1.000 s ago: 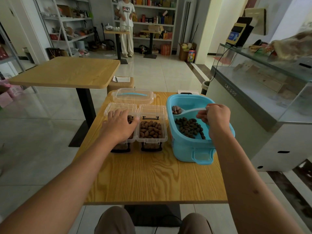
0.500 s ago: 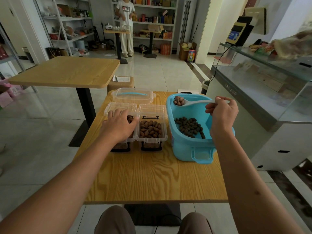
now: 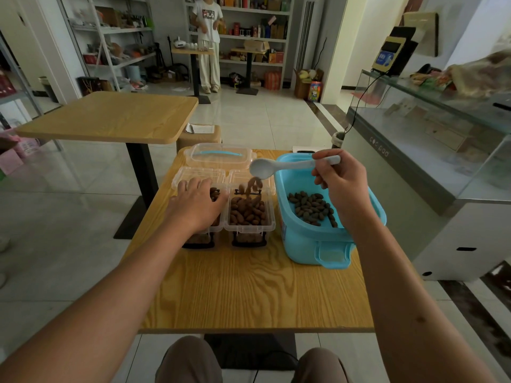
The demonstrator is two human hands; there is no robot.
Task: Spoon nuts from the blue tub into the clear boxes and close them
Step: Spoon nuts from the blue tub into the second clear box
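The blue tub [image 3: 309, 244] stands at the table's right with dark nuts in its bottom. My right hand [image 3: 341, 179] grips the handle of a pale spoon [image 3: 262, 167] tipped over the right clear box [image 3: 249, 229]; brown nuts [image 3: 252, 186] are falling from it into that box, which is nearly full. My left hand [image 3: 197, 203] rests on top of the left clear box [image 3: 201, 239], fingers curled over its rim. Both boxes have their lids hinged back.
A clear lid with a blue handle [image 3: 219, 156] lies behind the boxes on the wooden table [image 3: 249, 294]. A second wooden table [image 3: 110, 117] stands to the left, a glass counter [image 3: 431, 150] to the right. A person [image 3: 207, 42] stands by far shelves.
My right hand lifted the spoon of nuts out of the blue tub, carried it left over the right box and tipped it, so nuts now fall. The left hand stayed.
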